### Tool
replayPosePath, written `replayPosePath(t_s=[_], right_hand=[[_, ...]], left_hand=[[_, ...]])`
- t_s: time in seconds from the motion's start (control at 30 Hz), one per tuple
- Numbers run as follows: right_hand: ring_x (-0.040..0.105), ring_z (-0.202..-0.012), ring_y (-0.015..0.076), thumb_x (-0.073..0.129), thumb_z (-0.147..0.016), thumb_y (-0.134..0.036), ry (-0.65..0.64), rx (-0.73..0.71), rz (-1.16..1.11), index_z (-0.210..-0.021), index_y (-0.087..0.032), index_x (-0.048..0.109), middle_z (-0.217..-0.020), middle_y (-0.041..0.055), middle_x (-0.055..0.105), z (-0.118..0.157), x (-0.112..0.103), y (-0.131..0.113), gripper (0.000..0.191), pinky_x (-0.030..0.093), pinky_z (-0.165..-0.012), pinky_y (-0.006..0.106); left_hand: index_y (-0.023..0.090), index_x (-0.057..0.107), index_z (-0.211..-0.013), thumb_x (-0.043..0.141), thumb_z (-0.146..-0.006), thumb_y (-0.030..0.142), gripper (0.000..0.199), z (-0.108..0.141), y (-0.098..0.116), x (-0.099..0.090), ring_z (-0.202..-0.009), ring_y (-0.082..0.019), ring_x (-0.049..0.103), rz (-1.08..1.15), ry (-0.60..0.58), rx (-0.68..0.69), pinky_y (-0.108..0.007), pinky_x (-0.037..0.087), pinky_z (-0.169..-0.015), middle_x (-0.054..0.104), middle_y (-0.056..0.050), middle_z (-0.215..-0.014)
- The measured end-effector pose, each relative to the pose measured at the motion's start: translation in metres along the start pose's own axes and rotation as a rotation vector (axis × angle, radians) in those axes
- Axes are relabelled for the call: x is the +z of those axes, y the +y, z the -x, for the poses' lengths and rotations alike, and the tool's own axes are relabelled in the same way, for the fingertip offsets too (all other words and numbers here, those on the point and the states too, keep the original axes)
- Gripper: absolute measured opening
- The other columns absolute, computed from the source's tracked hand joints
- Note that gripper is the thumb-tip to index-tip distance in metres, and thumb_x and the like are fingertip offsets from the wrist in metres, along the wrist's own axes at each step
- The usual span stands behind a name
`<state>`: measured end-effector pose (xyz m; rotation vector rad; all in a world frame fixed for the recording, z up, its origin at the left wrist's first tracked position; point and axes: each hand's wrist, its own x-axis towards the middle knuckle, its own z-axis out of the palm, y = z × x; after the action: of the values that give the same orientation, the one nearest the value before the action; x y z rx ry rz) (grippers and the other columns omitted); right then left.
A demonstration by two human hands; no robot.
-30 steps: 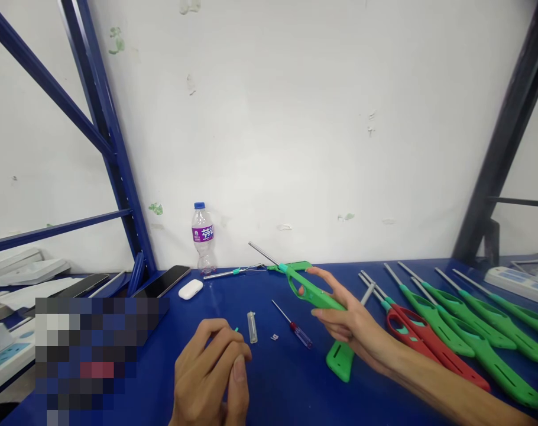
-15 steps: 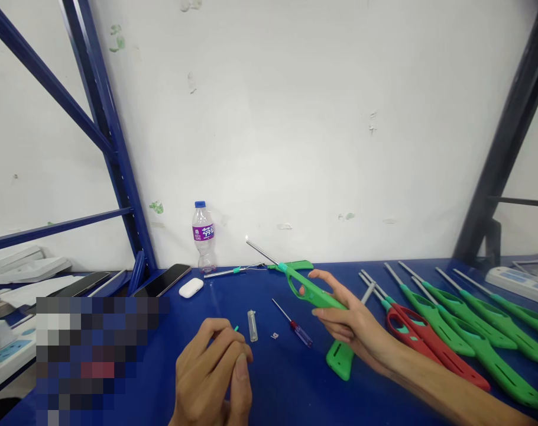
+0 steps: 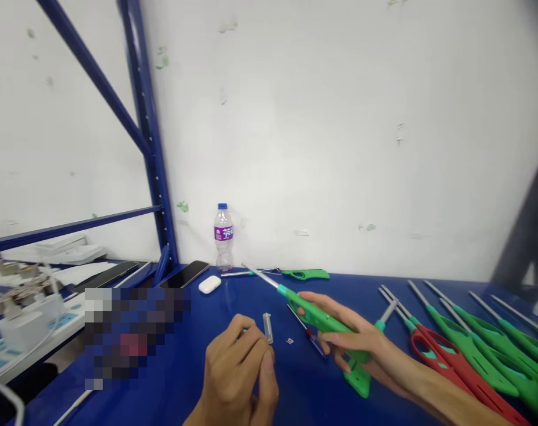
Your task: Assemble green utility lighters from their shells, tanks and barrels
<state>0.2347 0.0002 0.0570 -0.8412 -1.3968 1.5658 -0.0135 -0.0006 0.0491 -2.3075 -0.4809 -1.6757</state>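
My right hand (image 3: pixel 365 338) is wrapped round the green body of a long-necked lighter (image 3: pixel 324 319), whose metal barrel points up and to the left. My left hand (image 3: pixel 237 378) is closed in front of me; a speck of teal shows at its knuckles, but what the fingers hold is hidden. Just beyond it lie a clear plastic tube (image 3: pixel 268 329) and a tiny metal piece (image 3: pixel 289 341). Partly behind the lighter lies a screwdriver (image 3: pixel 314 342) with a red and clear handle. Another green lighter (image 3: pixel 358 381) is under my right hand, partly covered.
Several green lighters (image 3: pixel 450 331) and red ones (image 3: pixel 464 367) lie at the right. Along the wall are a green lighter shell (image 3: pixel 307 274), a metal barrel (image 3: pixel 237 274) and a bottle (image 3: pixel 223 242). A white case (image 3: pixel 209 284) and phone (image 3: pixel 187 275) lie left, near power strips (image 3: pixel 33 325).
The view has swung left, so the table things sit further right. The lighter in my right hand has dropped lower, its tip now near the table's back edge. My left hand stays closed.
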Motion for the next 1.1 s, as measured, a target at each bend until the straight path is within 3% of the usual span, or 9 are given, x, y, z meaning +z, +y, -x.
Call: replayPosePath(t_s=[0.13,0.23,0.3,0.37,0.5,0.6,0.7,0.8,1.1], right_hand=[[0.063,-0.093,0.0181,0.071,-0.088,-0.026,-0.182,0.021,0.04,-0.146,-0.031,0.057,-0.14,0.0097,0.059,-0.037,0.024,-0.016,0.059,0.048,-0.052,0.018],[0.059,-0.074,0.0092,0.07,-0.081,-0.012,-0.363,0.006,0.093,-0.134,-0.028,0.065,-0.14,0.0078,0.06,-0.087,0.059,-0.03,0.055,0.041,-0.046,0.013],[0.04,-0.053,0.0012,0.067,-0.079,-0.008,-0.378,-0.021,0.065,-0.129,-0.031,0.066,-0.136,0.0033,0.062,-0.123,0.09,-0.034,0.054,0.025,-0.038,0.012],[0.031,-0.047,-0.0005,0.064,-0.085,-0.01,-0.402,-0.03,0.05,-0.125,-0.03,0.067,-0.129,0.0024,0.064,-0.157,0.122,-0.031,0.045,0.017,-0.037,0.012],[0.033,-0.044,-0.0012,0.061,-0.085,0.0,-0.388,-0.038,0.053,-0.125,-0.027,0.066,-0.117,0.0005,0.067,-0.212,0.179,-0.008,0.048,0.018,-0.035,0.012],[0.037,-0.045,0.0001,0.068,-0.087,0.0,-0.362,-0.051,0.082,-0.124,-0.022,0.065,-0.104,-0.0009,0.068,-0.246,0.207,0.015,0.043,0.024,-0.035,0.011],[0.051,-0.055,0.005,0.07,-0.098,-0.018,-0.309,-0.069,0.113,-0.122,-0.016,0.062,-0.097,0.0003,0.065,-0.274,0.224,0.034,0.025,0.041,-0.042,0.014],[0.064,-0.07,0.0118,0.067,-0.102,-0.029,-0.284,-0.056,0.14,-0.123,-0.016,0.062,-0.102,0.003,0.066,-0.295,0.236,0.044,0.025,0.056,-0.057,0.023],[0.069,-0.092,0.0201,0.067,-0.102,-0.032,-0.282,-0.045,0.169,-0.13,-0.017,0.061,-0.119,0.0078,0.066,-0.312,0.245,0.05,0.032,0.062,-0.076,0.036]], left_hand=[[0.019,0.049,-0.075,0.044,-0.08,-0.004,0.025,-0.002,0.003,0.004,-0.057,-0.013,0.048,-0.061,0.072,0.018,-0.031,0.041,-0.055,0.056,0.001,-0.06],[0.019,0.049,-0.075,0.042,-0.079,-0.005,0.025,0.001,0.001,0.006,-0.056,-0.013,0.048,-0.116,0.161,0.061,-0.029,0.041,-0.054,0.055,0.001,-0.059],[0.02,0.047,-0.073,0.041,-0.078,-0.004,0.025,0.003,-0.001,0.007,-0.055,-0.012,0.047,-0.13,0.183,0.08,-0.028,0.04,-0.053,0.053,0.002,-0.057],[0.02,0.046,-0.071,0.043,-0.077,-0.003,0.024,0.004,-0.003,0.007,-0.055,-0.012,0.045,-0.135,0.176,0.079,-0.026,0.039,-0.052,0.053,0.002,-0.056],[0.019,0.048,-0.07,0.044,-0.075,-0.004,0.024,0.004,-0.004,0.007,-0.058,-0.014,0.046,-0.147,0.181,0.083,-0.025,0.037,-0.051,0.052,0.001,-0.056],[0.019,0.048,-0.069,0.044,-0.073,-0.004,0.024,0.003,-0.004,0.008,-0.055,-0.013,0.046,-0.147,0.198,0.103,-0.026,0.038,-0.052,0.051,0.002,-0.055],[0.02,0.047,-0.066,0.043,-0.072,-0.004,0.025,0.003,-0.005,0.01,-0.051,-0.012,0.046,-0.143,0.213,0.103,-0.026,0.038,-0.052,0.049,0.003,-0.054],[0.021,0.045,-0.066,0.041,-0.074,-0.003,0.026,0.005,-0.007,0.014,-0.049,-0.011,0.045,-0.139,0.26,0.075,-0.027,0.034,-0.051,0.049,0.003,-0.053],[0.02,0.043,-0.065,0.043,-0.075,-0.002,0.024,0.015,-0.006,0.021,-0.052,-0.012,0.042,-0.108,0.294,-0.015,-0.031,0.031,-0.054,0.05,0.002,-0.052]])
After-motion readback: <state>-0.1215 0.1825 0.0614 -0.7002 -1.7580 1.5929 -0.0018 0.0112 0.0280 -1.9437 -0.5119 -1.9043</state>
